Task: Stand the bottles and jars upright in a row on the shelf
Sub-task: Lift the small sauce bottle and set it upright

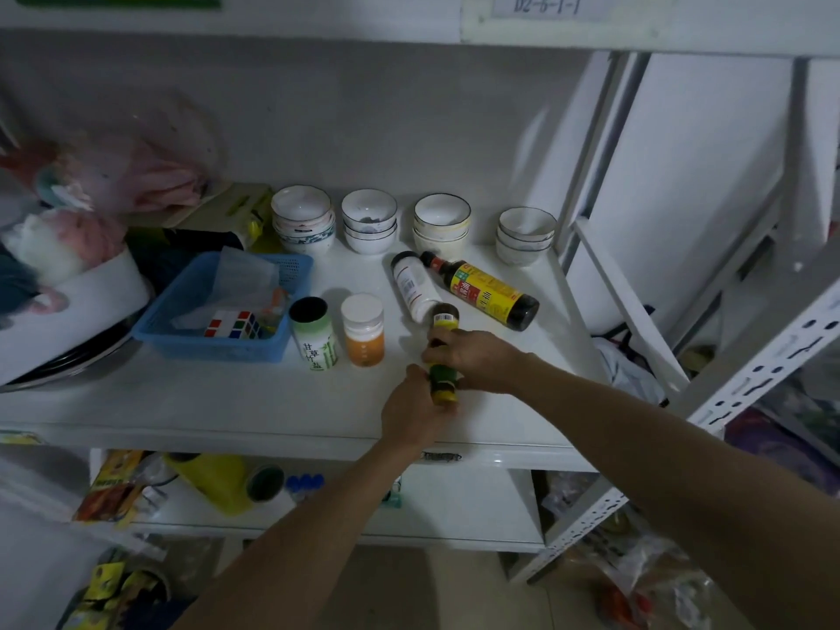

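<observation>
Lying on the white shelf [227,402] near its front edge, a dark bottle with a green and yellow label [443,352] points its base toward the back and is held by both hands. The right hand [477,359] reaches in from the right, forearm stretched across the shelf edge, its grip closed over the bottle's middle. The left hand [416,413] comes up from below, its grip wrapped round the bottle's near end.

Just behind it, a white bottle [411,284] and a dark sauce bottle with a yellow and red label [484,291] lie on their sides, necks toward the back. To the left, an orange jar with a white lid [362,330] and a green and white jar [313,333] stand upright side by side, next to a blue basket [191,343]. Stacks of bowls [369,220] line the back.
</observation>
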`<control>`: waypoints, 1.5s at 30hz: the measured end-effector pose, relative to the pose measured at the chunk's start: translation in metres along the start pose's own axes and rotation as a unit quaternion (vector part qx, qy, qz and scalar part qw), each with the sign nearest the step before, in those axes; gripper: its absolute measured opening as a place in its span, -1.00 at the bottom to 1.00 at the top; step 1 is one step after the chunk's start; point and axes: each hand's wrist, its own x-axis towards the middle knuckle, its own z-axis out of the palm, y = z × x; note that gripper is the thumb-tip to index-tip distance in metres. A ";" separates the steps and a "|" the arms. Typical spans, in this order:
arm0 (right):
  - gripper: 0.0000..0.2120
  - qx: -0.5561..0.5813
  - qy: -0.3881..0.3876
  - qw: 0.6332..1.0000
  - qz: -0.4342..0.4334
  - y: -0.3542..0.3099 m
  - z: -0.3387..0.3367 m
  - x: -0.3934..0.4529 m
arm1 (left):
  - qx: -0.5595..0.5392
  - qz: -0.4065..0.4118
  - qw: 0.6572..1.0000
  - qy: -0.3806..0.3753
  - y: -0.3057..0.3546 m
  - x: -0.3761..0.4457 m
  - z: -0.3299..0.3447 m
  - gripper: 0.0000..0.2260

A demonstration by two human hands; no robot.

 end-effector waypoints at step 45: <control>-0.75 0.428 0.013 0.868 0.253 0.072 -0.095 0.013 | -0.159 -0.044 0.986 0.031 0.046 0.065 0.009 -0.63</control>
